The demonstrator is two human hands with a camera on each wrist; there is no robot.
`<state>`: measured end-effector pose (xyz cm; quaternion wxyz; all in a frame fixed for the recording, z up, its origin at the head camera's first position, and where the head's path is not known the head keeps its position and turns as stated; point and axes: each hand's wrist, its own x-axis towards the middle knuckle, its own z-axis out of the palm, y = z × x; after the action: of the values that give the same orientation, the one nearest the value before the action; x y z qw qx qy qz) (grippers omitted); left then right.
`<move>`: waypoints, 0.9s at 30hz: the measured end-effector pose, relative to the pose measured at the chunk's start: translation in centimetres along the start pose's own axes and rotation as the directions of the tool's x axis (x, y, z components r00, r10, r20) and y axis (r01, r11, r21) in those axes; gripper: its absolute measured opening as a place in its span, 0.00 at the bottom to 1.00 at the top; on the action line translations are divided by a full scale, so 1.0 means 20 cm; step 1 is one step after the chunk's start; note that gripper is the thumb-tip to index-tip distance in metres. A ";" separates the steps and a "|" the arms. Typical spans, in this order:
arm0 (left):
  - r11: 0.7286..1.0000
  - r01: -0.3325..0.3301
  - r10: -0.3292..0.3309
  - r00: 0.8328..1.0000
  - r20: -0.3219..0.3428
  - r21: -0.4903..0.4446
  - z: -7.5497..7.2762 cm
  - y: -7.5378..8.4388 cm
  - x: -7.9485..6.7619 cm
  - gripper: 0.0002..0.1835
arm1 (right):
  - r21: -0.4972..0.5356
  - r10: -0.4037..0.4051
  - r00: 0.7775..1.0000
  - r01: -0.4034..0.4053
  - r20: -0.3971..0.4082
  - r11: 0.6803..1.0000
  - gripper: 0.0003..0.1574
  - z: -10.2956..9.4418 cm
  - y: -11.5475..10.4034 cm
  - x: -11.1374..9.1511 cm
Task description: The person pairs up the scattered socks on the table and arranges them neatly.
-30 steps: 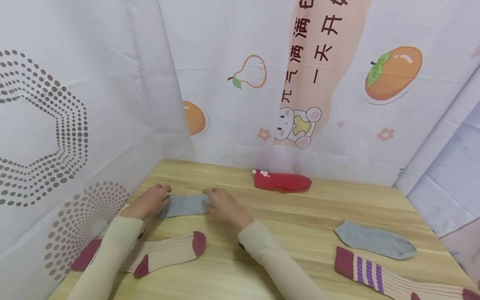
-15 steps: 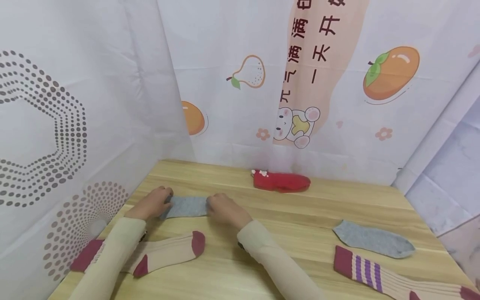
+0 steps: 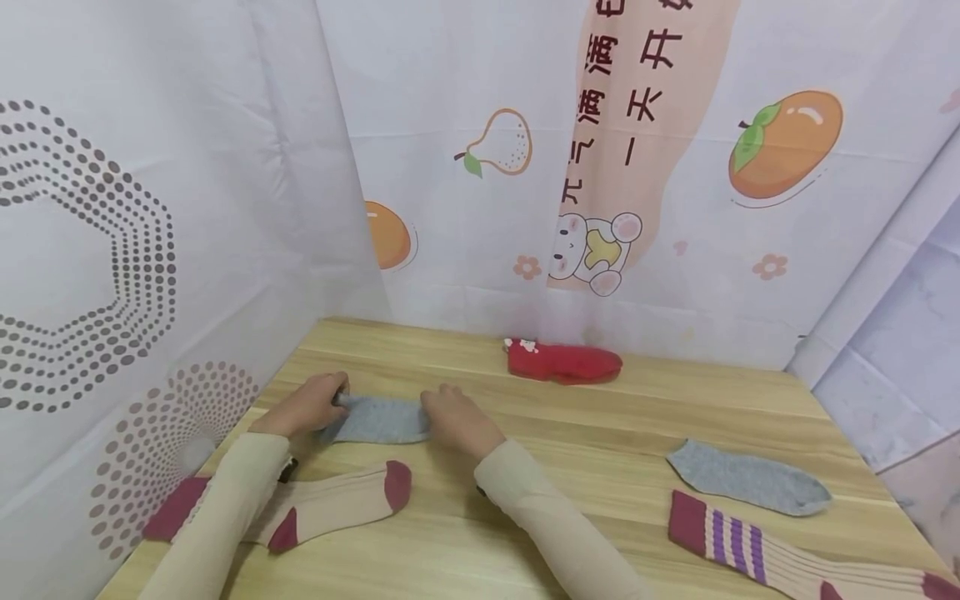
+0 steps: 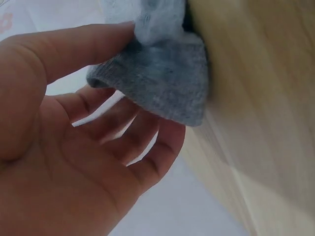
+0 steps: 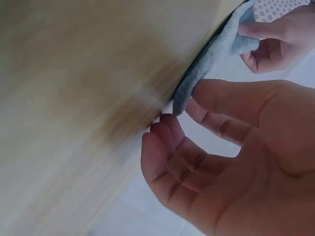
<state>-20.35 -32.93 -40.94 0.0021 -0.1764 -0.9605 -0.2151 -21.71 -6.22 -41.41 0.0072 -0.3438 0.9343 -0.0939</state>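
A short grey sock [image 3: 384, 420] lies stretched sideways at the left of the wooden table, between my two hands. My left hand [image 3: 307, 406] pinches its left end; in the left wrist view the thumb presses on top of the grey sock [image 4: 162, 78] and the fingers lie underneath, with the end folded over. At the other end, my right hand [image 3: 463, 425] holds the fabric between thumb and forefinger, while its remaining fingers curl close to the tabletop in the right wrist view. Nearer me, a cream sock [image 3: 341, 502] with maroon toe and heel lies partly under the left forearm.
A red sock [image 3: 573, 364] lies near the back edge. At the right are another grey sock [image 3: 753, 479] and a cream sock with purple stripes [image 3: 798, 567]. Printed white curtains [image 3: 450, 208] hang behind and at the left of the wooden table [image 3: 570, 467].
My right fingers have closed on the grey sock's right end, and my left fingers on its left end. The sock and right hand have shifted slightly right and towards me.
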 end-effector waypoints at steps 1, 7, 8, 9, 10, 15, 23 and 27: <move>1.000 0.000 0.000 1.000 0.005 -0.021 0.00 0.00 0.00 0.11 | 0.005 0.000 1.000 0.000 0.002 1.000 0.07 0.00 0.00 0.00; 0.997 -0.003 0.006 0.999 0.040 -0.076 -0.02 -0.02 0.00 0.10 | 0.054 -0.019 1.000 0.018 0.006 0.998 0.11 -0.01 0.01 0.00; 0.997 -0.007 0.010 0.999 0.045 -0.078 -0.02 -0.02 0.00 0.09 | 0.063 -0.019 1.000 0.018 0.006 0.998 0.11 -0.01 0.01 0.00; 0.997 -0.009 0.012 0.999 0.046 -0.079 -0.02 -0.02 0.00 0.09 | 0.067 -0.020 1.000 0.020 0.003 0.998 0.12 -0.01 0.02 0.01; 0.997 -0.011 0.015 0.999 0.047 -0.078 -0.02 -0.02 0.00 0.09 | 0.075 -0.022 1.000 0.022 0.000 0.997 0.12 -0.02 0.02 0.01; 0.997 -0.019 0.021 0.999 0.027 -0.080 -0.03 -0.02 0.01 0.08 | 0.125 -0.027 0.999 0.031 -0.031 0.992 0.13 -0.05 0.04 0.00; 0.996 -0.023 0.023 1.000 0.002 -0.086 -0.06 0.00 0.02 0.10 | 0.154 -0.023 0.997 0.035 -0.080 0.988 0.10 -0.09 0.08 -0.01; 0.996 -0.016 0.016 1.000 0.005 -0.090 -0.06 0.01 0.01 0.10 | 0.149 -0.041 0.995 0.054 -0.086 0.987 0.11 -0.11 0.09 -0.01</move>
<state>-20.65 -33.21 -39.67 -0.0069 -0.1846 -0.9485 -0.2575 -22.84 -4.45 -39.53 -0.0078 -0.3603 0.9156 -0.1786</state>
